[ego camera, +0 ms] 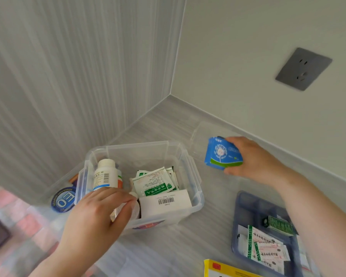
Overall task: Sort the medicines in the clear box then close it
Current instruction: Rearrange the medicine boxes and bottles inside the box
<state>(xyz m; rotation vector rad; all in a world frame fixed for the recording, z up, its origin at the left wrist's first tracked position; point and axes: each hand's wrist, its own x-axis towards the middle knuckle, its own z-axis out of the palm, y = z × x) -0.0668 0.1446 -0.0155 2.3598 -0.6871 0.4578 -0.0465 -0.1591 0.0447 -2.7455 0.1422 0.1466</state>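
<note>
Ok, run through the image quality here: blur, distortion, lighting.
Head view: soft even light, faint shadows, no strong glare on the clear box; wide-angle stretch skews the wall socket, which smears slightly; lower-left floor is blurred; the barcode label and the blue sachets in the right hand are fairly sharp; the left hand gripping a pale container looks softer.

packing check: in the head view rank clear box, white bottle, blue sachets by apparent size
1. clear box
2-3. blue sachets and white bottle look alike; the bottle's base is hidden, so unranked.
</note>
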